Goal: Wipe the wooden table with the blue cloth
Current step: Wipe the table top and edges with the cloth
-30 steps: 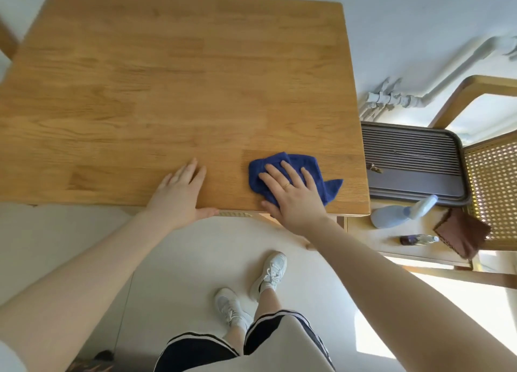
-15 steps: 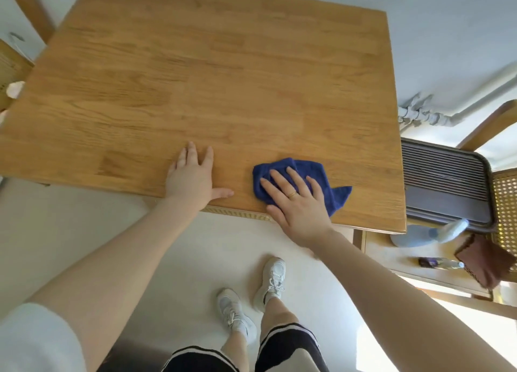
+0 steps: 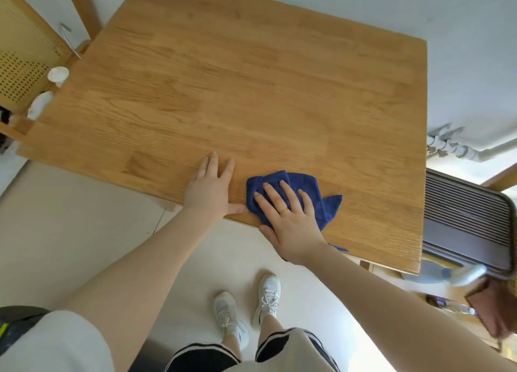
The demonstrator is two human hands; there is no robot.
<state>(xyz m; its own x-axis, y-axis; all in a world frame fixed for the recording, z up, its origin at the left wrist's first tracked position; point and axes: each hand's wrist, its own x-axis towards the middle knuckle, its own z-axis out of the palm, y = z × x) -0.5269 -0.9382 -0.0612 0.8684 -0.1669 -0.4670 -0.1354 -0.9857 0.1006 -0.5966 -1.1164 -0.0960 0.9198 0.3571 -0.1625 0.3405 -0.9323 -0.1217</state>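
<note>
Now R hand [image 3: 291,220] flat, pressing blue cloth [image 3: 313,195] at table [image 3: 251,92] near edge; L hand [image 3: 211,190] flat beside.

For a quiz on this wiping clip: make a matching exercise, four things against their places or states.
Things:
1. blue cloth
2. left hand
3. right hand
4. white shoes

Places or states:
A. flat on bare wood, by the near edge of the wooden table
B. on the floor, under the arms
C. pressed flat on the cloth, wearing a ring
D. bunched at the near edge, under a hand

Pairs: 1-D, 2-A, 3-C, 4-B
</note>
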